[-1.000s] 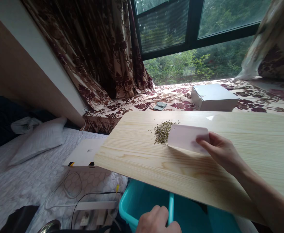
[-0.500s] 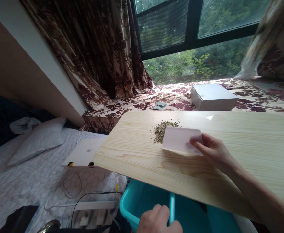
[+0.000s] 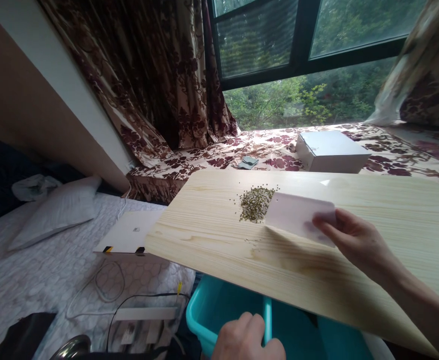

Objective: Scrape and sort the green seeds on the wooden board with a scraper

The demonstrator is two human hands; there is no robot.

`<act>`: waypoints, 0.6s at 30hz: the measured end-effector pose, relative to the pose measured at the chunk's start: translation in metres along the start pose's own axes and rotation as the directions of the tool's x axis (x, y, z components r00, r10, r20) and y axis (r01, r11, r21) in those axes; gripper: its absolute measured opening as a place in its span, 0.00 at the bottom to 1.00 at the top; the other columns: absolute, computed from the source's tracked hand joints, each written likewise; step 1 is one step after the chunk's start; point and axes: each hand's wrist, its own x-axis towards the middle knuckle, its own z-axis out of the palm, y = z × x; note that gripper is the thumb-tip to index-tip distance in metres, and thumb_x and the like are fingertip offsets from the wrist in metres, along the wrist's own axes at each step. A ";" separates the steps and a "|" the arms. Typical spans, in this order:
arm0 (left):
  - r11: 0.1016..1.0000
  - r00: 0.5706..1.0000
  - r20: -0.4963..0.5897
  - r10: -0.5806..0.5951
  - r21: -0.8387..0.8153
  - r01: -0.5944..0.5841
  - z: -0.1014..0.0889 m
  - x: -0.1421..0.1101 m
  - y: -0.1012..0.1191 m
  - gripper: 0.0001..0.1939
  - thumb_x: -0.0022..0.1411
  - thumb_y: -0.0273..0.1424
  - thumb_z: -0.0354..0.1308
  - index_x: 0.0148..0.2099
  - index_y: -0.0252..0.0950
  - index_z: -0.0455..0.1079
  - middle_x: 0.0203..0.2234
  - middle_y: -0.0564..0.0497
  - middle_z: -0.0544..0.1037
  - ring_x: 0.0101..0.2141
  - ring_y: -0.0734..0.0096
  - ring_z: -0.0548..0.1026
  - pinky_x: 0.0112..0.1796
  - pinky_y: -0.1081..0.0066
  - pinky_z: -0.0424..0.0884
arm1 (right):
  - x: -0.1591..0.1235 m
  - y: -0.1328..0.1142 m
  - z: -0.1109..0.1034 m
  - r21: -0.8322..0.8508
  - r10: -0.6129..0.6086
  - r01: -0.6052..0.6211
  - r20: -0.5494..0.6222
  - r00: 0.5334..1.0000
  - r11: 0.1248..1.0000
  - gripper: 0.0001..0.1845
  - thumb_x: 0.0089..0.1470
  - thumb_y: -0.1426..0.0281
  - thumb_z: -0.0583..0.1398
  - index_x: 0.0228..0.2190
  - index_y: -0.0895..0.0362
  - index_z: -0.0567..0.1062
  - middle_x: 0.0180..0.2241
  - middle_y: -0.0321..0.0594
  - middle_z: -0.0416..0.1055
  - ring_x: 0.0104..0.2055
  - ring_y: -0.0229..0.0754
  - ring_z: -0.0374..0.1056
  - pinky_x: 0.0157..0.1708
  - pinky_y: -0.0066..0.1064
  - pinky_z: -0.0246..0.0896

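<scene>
My right hand (image 3: 356, 240) grips a flat white plastic scraper (image 3: 296, 215) by its right end, its lower edge resting on a pale wooden board (image 3: 249, 255). A small pile of greenish-brown seeds (image 3: 255, 202) lies on the board just left of the scraper, touching its left edge, with a few stray seeds around it. At the bottom edge of the view my left hand (image 3: 247, 340) is closed round the rim divider of a teal plastic bin (image 3: 219, 312) that sits under the board's near edge.
A white box (image 3: 330, 150) and a small grey pouch (image 3: 247, 161) lie on the floral window seat behind the board. A bed with a pillow (image 3: 57, 210), a white flat carton (image 3: 129, 232), cables and a power strip (image 3: 144, 315) lies left.
The scraper and my right hand pushed left into the seed pile, then drew back to the right, uncovering more of the pile. My left hand stayed on the bin.
</scene>
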 end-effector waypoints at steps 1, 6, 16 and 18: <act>1.000 1.000 -0.005 0.001 0.005 -0.001 0.000 0.001 0.000 0.16 0.40 0.18 0.62 0.26 0.40 0.60 0.19 0.58 0.59 0.21 0.75 0.61 0.20 0.67 0.44 | -0.003 0.002 -0.003 -0.030 0.015 -0.016 -0.036 0.999 0.999 0.15 0.46 0.55 0.65 0.27 0.53 0.76 0.25 0.38 0.77 0.28 0.44 0.72 0.25 0.31 0.65; 0.999 1.000 -0.014 -0.021 0.027 0.022 0.001 0.004 0.004 0.17 0.43 0.20 0.66 0.25 0.40 0.60 0.19 0.58 0.60 0.21 0.75 0.61 0.20 0.67 0.44 | -0.019 0.008 0.001 -0.096 0.055 -0.058 -0.035 0.998 0.994 0.13 0.46 0.56 0.63 0.25 0.53 0.76 0.21 0.36 0.73 0.23 0.42 0.67 0.20 0.31 0.60; 0.985 0.963 -0.205 -0.174 -0.023 0.173 0.016 0.004 0.015 0.19 0.40 0.23 0.66 0.22 0.39 0.55 0.17 0.56 0.56 0.20 0.71 0.57 0.21 0.64 0.40 | -0.050 -0.011 0.025 -0.003 0.077 -0.078 0.136 0.988 0.997 0.14 0.47 0.57 0.63 0.20 0.53 0.72 0.18 0.35 0.69 0.21 0.40 0.63 0.19 0.28 0.58; 0.983 0.960 -0.213 -0.182 -0.029 0.180 0.022 0.004 0.017 0.20 0.36 0.23 0.67 0.22 0.39 0.55 0.17 0.56 0.56 0.20 0.71 0.56 0.21 0.63 0.39 | -0.061 -0.012 0.029 0.027 0.083 -0.090 0.199 0.977 0.996 0.15 0.48 0.56 0.63 0.20 0.53 0.71 0.19 0.35 0.68 0.22 0.40 0.63 0.19 0.28 0.58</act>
